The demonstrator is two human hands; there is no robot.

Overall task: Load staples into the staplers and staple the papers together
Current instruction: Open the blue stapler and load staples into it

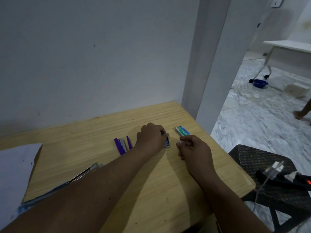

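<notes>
A purple stapler (122, 145) lies opened out on the wooden table (101, 165), its metal magazine showing. Right of it, my left hand (151, 137) is closed on a small blue stapler (167, 142) resting on the table. My right hand (193, 149) hovers just beside it, thumb and forefinger pinched on a small pale strip (181, 140) that looks like staples. A green staple box (182, 131) lies a little beyond my right hand. White papers (15, 172) sit at the table's left edge.
A pen (84, 173) lies between the papers and my left forearm. A wall stands right behind the table. Off the right edge a dark woven stool (262, 158) carries a power strip and charger (276, 168). Someone's foot (301, 113) is on the marble floor.
</notes>
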